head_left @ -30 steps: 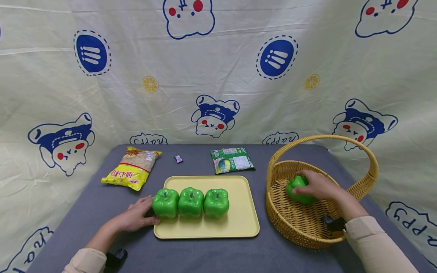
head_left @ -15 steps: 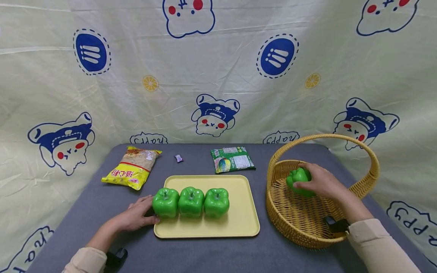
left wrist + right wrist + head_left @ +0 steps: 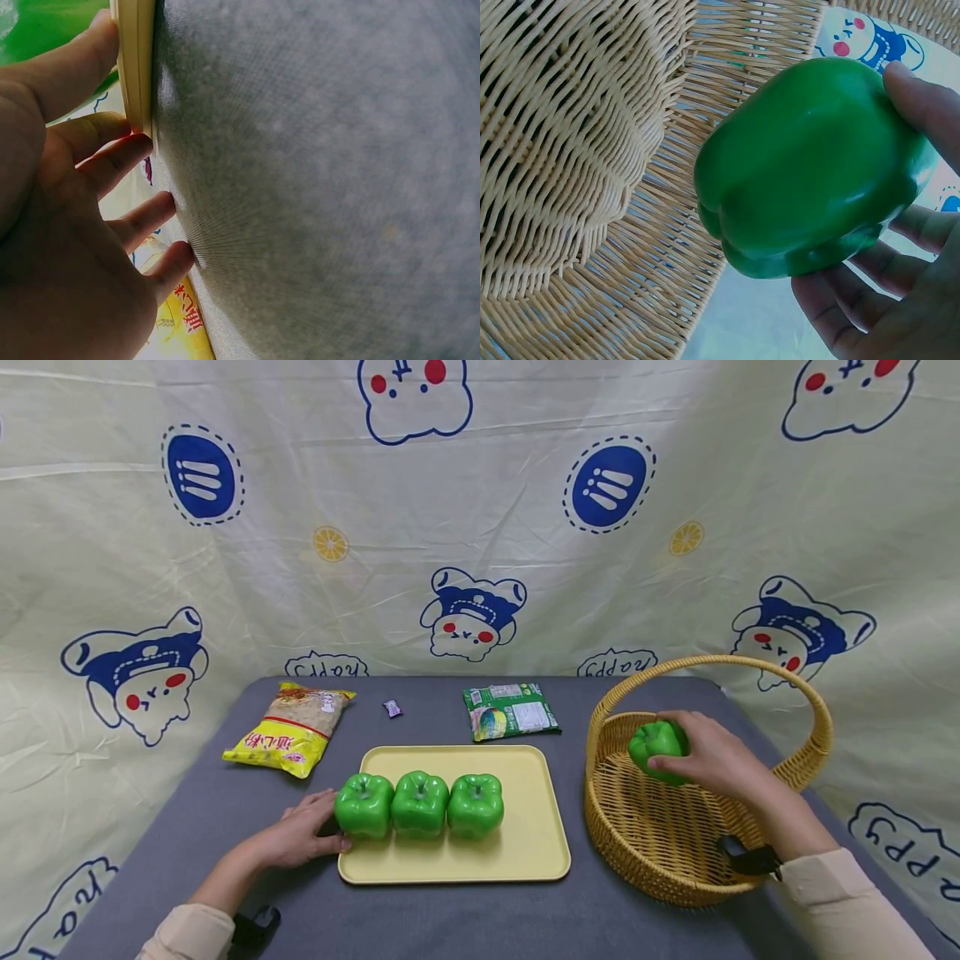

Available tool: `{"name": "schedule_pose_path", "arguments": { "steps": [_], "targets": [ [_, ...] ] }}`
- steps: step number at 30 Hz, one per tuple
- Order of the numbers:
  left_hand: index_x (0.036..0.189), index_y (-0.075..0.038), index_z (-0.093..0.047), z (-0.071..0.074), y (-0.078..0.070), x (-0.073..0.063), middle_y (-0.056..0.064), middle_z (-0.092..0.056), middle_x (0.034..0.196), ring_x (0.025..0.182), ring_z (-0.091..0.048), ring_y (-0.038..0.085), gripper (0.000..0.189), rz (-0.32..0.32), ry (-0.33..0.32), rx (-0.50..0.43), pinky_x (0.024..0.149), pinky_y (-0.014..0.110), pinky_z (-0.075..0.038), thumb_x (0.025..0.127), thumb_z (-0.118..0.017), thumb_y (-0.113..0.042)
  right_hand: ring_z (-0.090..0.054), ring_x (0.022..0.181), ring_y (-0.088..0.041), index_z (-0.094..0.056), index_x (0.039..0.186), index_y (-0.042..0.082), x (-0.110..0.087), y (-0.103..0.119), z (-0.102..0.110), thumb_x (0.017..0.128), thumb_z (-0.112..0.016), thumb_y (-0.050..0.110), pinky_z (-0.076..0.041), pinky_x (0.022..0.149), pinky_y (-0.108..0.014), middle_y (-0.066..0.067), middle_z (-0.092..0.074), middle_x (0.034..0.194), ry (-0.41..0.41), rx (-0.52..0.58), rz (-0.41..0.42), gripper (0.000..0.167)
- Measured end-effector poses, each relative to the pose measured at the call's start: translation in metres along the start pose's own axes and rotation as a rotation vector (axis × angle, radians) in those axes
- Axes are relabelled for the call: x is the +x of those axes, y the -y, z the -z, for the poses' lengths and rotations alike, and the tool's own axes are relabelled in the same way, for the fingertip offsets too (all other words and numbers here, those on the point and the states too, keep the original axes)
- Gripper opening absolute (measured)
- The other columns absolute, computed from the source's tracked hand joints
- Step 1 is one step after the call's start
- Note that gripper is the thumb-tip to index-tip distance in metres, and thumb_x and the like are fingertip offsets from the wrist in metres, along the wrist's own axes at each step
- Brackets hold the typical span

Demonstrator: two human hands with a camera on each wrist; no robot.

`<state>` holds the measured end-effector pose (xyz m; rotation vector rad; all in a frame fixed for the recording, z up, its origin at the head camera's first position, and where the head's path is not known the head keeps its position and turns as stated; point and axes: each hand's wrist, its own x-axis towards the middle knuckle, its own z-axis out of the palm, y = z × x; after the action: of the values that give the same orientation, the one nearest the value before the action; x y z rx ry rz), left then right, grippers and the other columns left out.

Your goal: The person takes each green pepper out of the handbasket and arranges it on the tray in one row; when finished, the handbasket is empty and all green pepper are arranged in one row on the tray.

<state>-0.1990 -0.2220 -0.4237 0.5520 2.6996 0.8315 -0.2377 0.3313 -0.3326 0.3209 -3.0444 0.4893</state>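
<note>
My right hand (image 3: 708, 756) grips a green bell pepper (image 3: 657, 748) just over the inside of the wicker basket (image 3: 637, 860). In the right wrist view, thumb and fingers wrap the bell pepper (image 3: 810, 165) from opposite sides. My left hand (image 3: 296, 835) rests at the left edge of the yellow tray (image 3: 532, 827), its thumb against the rim. Its fingers (image 3: 124, 161) are spread and fairly straight, with their tips by the rim and the cloth. Along the tray stand three green bell peppers, left (image 3: 363, 807), middle (image 3: 420, 807) and right (image 3: 476, 807).
Behind the tray lie a yellow food bag (image 3: 292, 731), a small purple wrapped sweet (image 3: 392, 708) and a green packet (image 3: 512, 712). The basket's tall handle (image 3: 720, 662) arches over it. A grey cloth (image 3: 450, 918) covers the table, and a patterned curtain (image 3: 262, 610) hangs behind.
The bell pepper in my right hand has risen from the basket's floor, moving slightly up and away. My left hand, the tray and its peppers have stayed put.
</note>
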Motion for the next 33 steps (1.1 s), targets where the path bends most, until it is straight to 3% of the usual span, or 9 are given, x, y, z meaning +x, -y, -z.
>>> {"name": "schedule_pose_path", "arguments": {
  "steps": [13, 24, 33],
  "targets": [
    [0.141, 0.001, -0.038, -0.001, 0.0, -0.001, 0.024, -0.038, 0.146, 0.136, -0.022, 0.051, 0.075, 0.005, -0.001, -0.007, 0.097, 0.076, -0.017, 0.084, -0.068, -0.038, -0.051, 0.098, -0.033, -0.039, 0.139, 0.002, -0.019, 0.007, 0.009, 0.08, -0.065, 0.058, -0.043, 0.067, -0.034, -0.025, -0.049, 0.124, -0.064, -0.027, 0.021, 0.086],
    [0.141, 0.002, -0.038, 0.001, -0.002, -0.001, 0.025, -0.038, 0.146, 0.136, -0.022, 0.052, 0.075, 0.005, 0.006, -0.006, 0.097, 0.076, -0.017, 0.085, -0.068, -0.037, -0.05, 0.103, -0.037, -0.038, 0.14, 0.003, -0.037, 0.018, 0.015, 0.081, -0.066, 0.056, -0.046, 0.071, -0.046, -0.027, -0.045, 0.128, -0.122, -0.023, 0.031, 0.085],
    [0.14, 0.002, -0.039, 0.0, -0.003, -0.002, 0.025, -0.039, 0.145, 0.135, -0.024, 0.052, 0.074, -0.009, -0.001, 0.008, 0.095, 0.076, -0.02, 0.084, -0.069, -0.036, -0.051, 0.097, -0.033, -0.037, 0.14, 0.002, -0.051, 0.028, 0.019, 0.08, -0.067, 0.055, -0.045, 0.068, -0.039, -0.024, -0.048, 0.123, -0.139, -0.036, 0.055, 0.085]
  ]
}}
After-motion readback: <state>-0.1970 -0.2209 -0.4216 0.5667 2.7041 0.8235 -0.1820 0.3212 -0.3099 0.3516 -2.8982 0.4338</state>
